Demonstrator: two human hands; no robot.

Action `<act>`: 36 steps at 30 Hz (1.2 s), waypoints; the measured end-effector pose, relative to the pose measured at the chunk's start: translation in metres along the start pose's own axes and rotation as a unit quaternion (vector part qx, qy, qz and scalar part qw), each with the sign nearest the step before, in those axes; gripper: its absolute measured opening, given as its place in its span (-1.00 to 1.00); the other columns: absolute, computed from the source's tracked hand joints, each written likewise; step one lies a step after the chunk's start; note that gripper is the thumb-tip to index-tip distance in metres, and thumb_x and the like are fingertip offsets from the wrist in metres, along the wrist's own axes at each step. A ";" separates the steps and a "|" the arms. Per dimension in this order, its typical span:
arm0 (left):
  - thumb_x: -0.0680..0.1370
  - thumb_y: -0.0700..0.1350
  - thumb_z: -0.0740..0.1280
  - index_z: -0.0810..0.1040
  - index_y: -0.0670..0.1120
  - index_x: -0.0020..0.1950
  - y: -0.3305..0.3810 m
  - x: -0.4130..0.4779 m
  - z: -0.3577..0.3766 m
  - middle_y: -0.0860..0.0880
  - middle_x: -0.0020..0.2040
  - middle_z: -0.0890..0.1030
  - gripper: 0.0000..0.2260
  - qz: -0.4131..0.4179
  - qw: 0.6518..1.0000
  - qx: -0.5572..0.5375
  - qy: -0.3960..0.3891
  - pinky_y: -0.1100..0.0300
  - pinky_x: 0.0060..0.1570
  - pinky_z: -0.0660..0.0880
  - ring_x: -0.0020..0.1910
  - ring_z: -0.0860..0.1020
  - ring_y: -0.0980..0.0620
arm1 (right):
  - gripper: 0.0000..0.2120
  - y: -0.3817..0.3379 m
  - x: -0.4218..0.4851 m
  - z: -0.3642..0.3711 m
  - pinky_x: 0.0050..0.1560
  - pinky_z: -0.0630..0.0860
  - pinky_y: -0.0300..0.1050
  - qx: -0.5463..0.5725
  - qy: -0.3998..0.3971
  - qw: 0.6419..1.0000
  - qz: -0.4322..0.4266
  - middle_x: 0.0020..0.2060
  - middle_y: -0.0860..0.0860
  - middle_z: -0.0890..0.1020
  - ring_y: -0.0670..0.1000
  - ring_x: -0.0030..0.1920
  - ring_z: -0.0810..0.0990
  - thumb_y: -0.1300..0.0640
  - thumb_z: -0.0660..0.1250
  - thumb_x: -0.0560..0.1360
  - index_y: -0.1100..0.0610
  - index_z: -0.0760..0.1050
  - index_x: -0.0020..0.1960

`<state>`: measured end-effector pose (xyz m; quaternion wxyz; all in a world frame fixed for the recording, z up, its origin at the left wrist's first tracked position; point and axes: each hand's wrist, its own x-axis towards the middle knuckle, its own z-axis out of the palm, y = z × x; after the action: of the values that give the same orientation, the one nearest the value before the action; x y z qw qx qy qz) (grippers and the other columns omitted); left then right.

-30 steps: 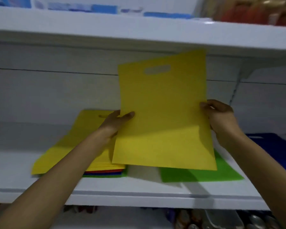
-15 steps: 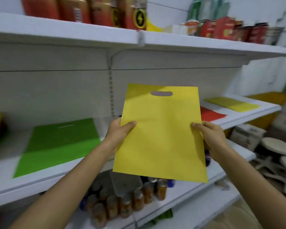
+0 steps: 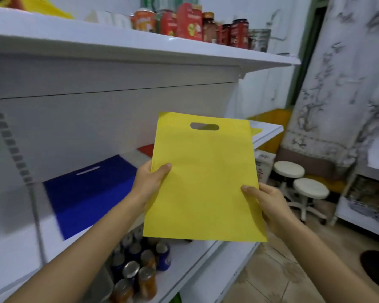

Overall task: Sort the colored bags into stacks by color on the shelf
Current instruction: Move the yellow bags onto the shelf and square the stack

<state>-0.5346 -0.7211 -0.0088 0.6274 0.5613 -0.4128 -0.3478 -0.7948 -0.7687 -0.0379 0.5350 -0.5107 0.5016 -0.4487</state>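
Seeing only a corner of a red bag (image 3: 146,149) and a sliver of a second yellow bag (image 3: 256,131) on the shelf (image 3: 13,254), both covered by the yellow bag (image 3: 204,182). Holding that bag upright just in front of the shelf, pinching its left edge with the left grip (image 3: 148,184), thumb in front, its right edge lower with the right grip (image 3: 269,204).

White shelving (image 3: 140,51) left; two round white stools (image 3: 310,188) on tiled floor (image 3: 282,270); marbled panel (image 3: 341,73) right.
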 end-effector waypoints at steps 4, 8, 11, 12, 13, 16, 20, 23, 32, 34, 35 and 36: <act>0.58 -0.17 0.32 0.57 -0.08 0.07 -0.008 0.073 0.057 -0.03 -0.06 0.66 -0.90 -0.017 0.999 -0.031 -0.030 0.20 -0.31 0.57 -0.20 0.64 0.03 | -0.85 -0.004 0.064 -0.033 -0.10 0.59 0.08 -0.023 0.032 0.999 -0.014 -0.10 0.07 0.67 0.14 -0.10 0.65 0.12 0.35 0.54 0.21 0.57 0.01; 0.58 -0.18 0.31 0.59 -0.12 0.09 0.002 0.156 0.105 -0.04 -0.06 0.66 -0.88 -0.012 0.998 0.012 -0.068 0.17 -0.17 0.56 -0.19 0.62 0.02 | -0.87 -0.030 0.141 -0.055 -0.19 0.55 -0.02 -0.076 0.062 0.993 -0.070 -0.15 0.08 0.65 0.10 -0.18 0.63 0.11 0.31 0.57 0.16 0.56 -0.08; 0.58 -0.13 0.32 0.58 -0.07 -0.06 0.008 0.208 0.132 -0.01 -0.12 0.65 -0.93 0.006 0.994 0.060 -0.090 0.25 -0.25 0.53 -0.24 0.61 0.08 | -0.88 -0.044 0.194 -0.068 -0.28 0.50 -0.11 -0.087 0.081 0.987 -0.111 -0.16 0.04 0.64 0.02 -0.21 0.62 0.12 0.28 0.59 0.08 0.53 -0.10; 0.58 -0.13 0.32 0.57 -0.06 -0.07 0.007 0.222 0.139 -0.02 -0.13 0.65 -0.94 0.006 0.993 0.067 -0.095 0.25 -0.25 0.52 -0.25 0.60 0.08 | -0.90 -0.044 0.210 -0.073 -0.26 0.52 -0.10 -0.073 0.081 0.988 -0.111 -0.14 0.03 0.64 0.03 -0.19 0.63 0.12 0.28 0.59 0.06 0.53 -0.08; 0.57 -0.13 0.33 0.55 -0.07 -0.07 0.003 0.234 0.147 -0.02 -0.14 0.65 -0.96 0.001 0.993 0.071 -0.099 0.24 -0.24 0.52 -0.25 0.60 0.07 | -0.92 -0.043 0.226 -0.078 -0.22 0.54 -0.07 -0.059 0.082 0.989 -0.108 -0.12 0.04 0.65 0.05 -0.16 0.64 0.12 0.28 0.59 0.05 0.53 -0.06; 0.56 -0.12 0.35 0.56 -0.11 -0.02 -0.019 0.262 0.165 -0.06 -0.09 0.67 -0.93 -0.024 0.989 0.095 -0.114 0.20 -0.18 0.52 -0.18 0.63 0.02 | -0.93 -0.037 0.271 -0.093 -0.14 0.57 -0.02 -0.039 0.085 0.992 -0.088 -0.09 0.08 0.66 0.11 -0.13 0.65 0.11 0.30 0.57 0.07 0.55 -0.04; 0.58 -0.13 0.32 0.53 -0.14 -0.07 -0.045 0.294 0.189 -0.06 -0.18 0.61 -0.91 -0.051 0.985 0.121 -0.115 0.28 -0.34 0.46 -0.27 0.53 0.06 | -0.93 -0.035 0.327 -0.111 -0.17 0.57 -0.03 -0.038 0.086 0.992 -0.084 -0.11 0.07 0.66 0.10 -0.16 0.65 0.10 0.32 0.56 0.07 0.55 -0.07; 0.59 -0.14 0.30 0.51 -0.13 -0.12 -0.057 0.316 0.211 -0.02 -0.23 0.60 -0.89 -0.048 0.983 0.145 -0.102 0.31 -0.36 0.45 -0.36 0.53 0.12 | -0.95 -0.036 0.377 -0.128 -0.24 0.53 -0.09 -0.044 0.068 0.992 -0.098 -0.11 0.03 0.65 0.04 -0.16 0.63 0.12 0.33 0.56 0.07 0.56 -0.05; 0.57 -0.15 0.34 0.48 -0.10 -0.16 -0.085 0.395 0.305 -0.06 -0.27 0.55 -0.88 -0.026 0.974 0.224 0.012 0.44 -0.47 0.35 -0.30 0.51 0.06 | -0.90 -0.046 0.553 -0.189 -0.16 0.54 -0.05 -0.118 -0.039 0.987 -0.100 -0.19 0.07 0.68 0.09 -0.17 0.65 0.11 0.38 0.52 0.15 0.60 -0.09; 0.56 -0.15 0.36 0.47 -0.09 -0.19 -0.088 0.408 0.323 -0.04 -0.32 0.53 -0.85 -0.026 0.966 0.254 0.042 0.35 -0.33 0.44 -0.32 0.52 0.05 | -0.92 -0.052 0.585 -0.196 -0.27 0.51 -0.13 -0.116 -0.067 0.986 -0.104 -0.24 0.06 0.67 0.03 -0.25 0.64 0.16 0.37 0.53 0.15 0.60 -0.13; 0.55 -0.16 0.36 0.47 -0.09 -0.21 -0.091 0.415 0.329 -0.04 -0.34 0.53 -0.84 -0.025 0.963 0.263 0.057 0.23 -0.23 0.47 -0.33 0.52 0.02 | -0.91 -0.054 0.601 -0.198 -0.30 0.49 -0.16 -0.122 -0.084 0.983 -0.108 -0.26 0.05 0.67 0.01 -0.27 0.63 0.18 0.37 0.53 0.15 0.60 -0.14; 0.55 -0.16 0.37 0.47 -0.10 -0.22 -0.094 0.420 0.335 -0.03 -0.36 0.52 -0.84 -0.025 0.960 0.270 0.069 0.14 -0.17 0.48 -0.32 0.52 0.01 | -0.91 -0.056 0.615 -0.198 -0.31 0.49 -0.18 -0.129 -0.100 0.980 -0.110 -0.27 0.06 0.67 -0.01 -0.29 0.63 0.19 0.36 0.53 0.16 0.60 -0.13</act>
<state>-0.6605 -1.2508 -0.0382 0.4706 0.7427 -0.4328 -0.1988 -0.9320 -1.4027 -0.0258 0.4598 -0.6699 0.4395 -0.3831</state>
